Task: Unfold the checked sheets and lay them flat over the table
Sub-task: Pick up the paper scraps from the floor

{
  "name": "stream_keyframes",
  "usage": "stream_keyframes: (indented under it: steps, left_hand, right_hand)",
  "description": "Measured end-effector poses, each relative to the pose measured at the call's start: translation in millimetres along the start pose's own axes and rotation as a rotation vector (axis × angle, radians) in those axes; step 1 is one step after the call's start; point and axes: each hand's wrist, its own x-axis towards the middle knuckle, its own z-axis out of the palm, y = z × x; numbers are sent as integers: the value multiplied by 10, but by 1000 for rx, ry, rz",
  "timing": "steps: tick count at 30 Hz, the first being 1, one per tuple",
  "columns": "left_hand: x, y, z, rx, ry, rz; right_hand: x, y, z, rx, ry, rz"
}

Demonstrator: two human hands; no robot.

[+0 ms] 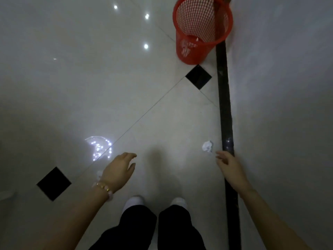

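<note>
Left hand (119, 167): I see it held over the floor (90, 78), fingers loose and slightly spread, holding nothing; bracelet (103, 187) on the wrist.
Right hand (228, 164): fingers relaxed, a little bent, gripping nothing, near a crumpled paper (207, 146) beside the black strip (224, 105).
Sheets: I cannot tell where they lie from this view.
Basket (191, 55): red, upright, by the strip, well ahead.

Dim, soft focus, floor (90, 78) glare.

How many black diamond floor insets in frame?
2. One black diamond inset sits just in front of the red plastic mesh basket; the other lies lower left, beside the left hand. More may lie outside the frame.
</note>
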Motion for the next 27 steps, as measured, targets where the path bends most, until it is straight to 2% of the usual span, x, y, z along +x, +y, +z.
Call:
stream_keyframes:
  steps: [3, 5, 9, 12, 15, 20, 23, 27]
  left_hand:
    - [518, -358, 564, 217, 36, 223]
    - [761, -608, 842, 274, 79, 303]
    - [978, -949, 1191, 347, 187, 346]
    - [901, -1006, 1349, 358, 262, 363]
    - [832, -1012, 1393, 368, 288, 373]
    - [757, -891, 1328, 310, 261, 319]
    - [703, -1001, 1196, 259, 300, 273]
    - [382, -1413, 942, 72, 460, 21]
  right_hand:
    - [575, 412, 355, -92, 29, -85]
    - [870, 667, 539, -120, 66, -171]
    - [1254, 988, 786, -270, 237, -339]
    - [1369, 1030, 854, -351, 353, -363]
    - [1379, 970, 870, -351, 385, -385]
    - [1232, 623, 1074, -120, 292, -402]
    - [1182, 429, 1285, 1, 163, -439]
    - [1120, 199, 1522, 91, 53, -410]
